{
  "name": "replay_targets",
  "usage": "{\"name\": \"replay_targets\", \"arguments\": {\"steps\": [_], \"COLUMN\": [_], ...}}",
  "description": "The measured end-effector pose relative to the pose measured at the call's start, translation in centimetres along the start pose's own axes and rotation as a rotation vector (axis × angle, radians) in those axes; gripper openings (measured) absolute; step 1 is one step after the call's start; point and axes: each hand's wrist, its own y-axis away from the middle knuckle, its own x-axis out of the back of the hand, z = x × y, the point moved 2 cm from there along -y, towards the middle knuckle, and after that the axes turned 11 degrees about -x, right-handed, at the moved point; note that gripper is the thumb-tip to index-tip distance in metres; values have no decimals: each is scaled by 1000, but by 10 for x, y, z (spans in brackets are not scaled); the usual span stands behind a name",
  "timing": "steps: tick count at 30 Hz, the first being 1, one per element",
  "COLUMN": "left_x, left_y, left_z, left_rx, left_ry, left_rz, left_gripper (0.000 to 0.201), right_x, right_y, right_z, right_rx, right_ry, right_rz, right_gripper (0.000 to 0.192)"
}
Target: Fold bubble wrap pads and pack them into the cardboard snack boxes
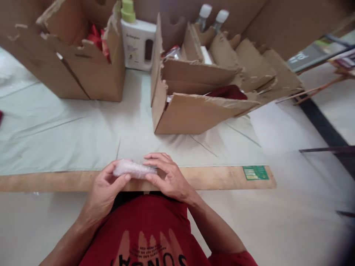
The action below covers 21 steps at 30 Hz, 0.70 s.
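Close to my body, above the wooden front edge of the table, I hold a small bundle wrapped in bubble wrap (134, 170). My left hand (107, 186) grips its left end between thumb and fingers. The fingers of my right hand (170, 179) curve around its right end, with the thumb at the near side. What lies inside the wrap cannot be made out.
A cardboard organizer (188, 114) holds dark red cloth and capped bottles (220, 20). A white jug (137, 44) with a green cap stands beside another cardboard box (94, 77). Pale cloth (69, 133) covers the table; a green label (255, 173) marks the wooden strip (216, 178).
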Motion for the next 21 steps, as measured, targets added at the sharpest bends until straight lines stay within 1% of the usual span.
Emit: {"name": "replay_targets", "arguments": {"steps": [2, 3, 4, 5, 7, 9, 10, 12, 14, 16, 18, 19, 20, 21], "left_x": [1, 0, -3, -7, -18, -29, -33, -36, -34, -33, -36, -39, -43, -48], "left_y": [1, 1, 0, -2, -5, -9, -12, -20, -33, -48, -64, -71, -77, -82], "left_z": [-4, -5, -6, -5, 0, 11, 18, 34, 50, 63, 70, 70, 69, 66], "left_rx": [-38, -64, -93, -119, -190, -284, -339, -458, -566, -664, -750, -793, -835, -874], "left_ry": [-57, -77, -93, -108, -136, -165, -173, -192, -258, -393, -509, -541, -553, -552], "left_rz": [-40, -69, -105, -152, -258, -356, -384, -396, -363, -335, -279, -249, -219, -196], "left_gripper": [38, 36, 34, 31, 25, 20, 21, 34, 45, 41, 33, 30, 27, 25], "right_x": [8, 11, 13, 15, 22, 37, 48, 82, 127, 175, 218, 236, 250, 261], "right_y": [5, 8, 10, 12, 14, 16, 17, 20, 22, 22, 16, 9, 1, -10], "right_z": [5, 8, 10, 13, 15, 11, 6, -11, -32, -55, -75, -82, -88, -91], "right_rx": [-41, -66, -93, -121, -157, -113, -57, 75, 177, 251, 306, 325, 339, 342], "right_ry": [-63, -98, -121, -127, -92, -21, 17, 87, 163, 298, 543, 689, 833, 966], "right_rz": [-47, -80, -106, -123, -116, -88, -68, 16, 166, 377, 575, 626, 643, 620], "right_gripper": [52, 62, 64, 57, 33, 12, 7, 7, 10, 13, 12, 11, 12, 15]}}
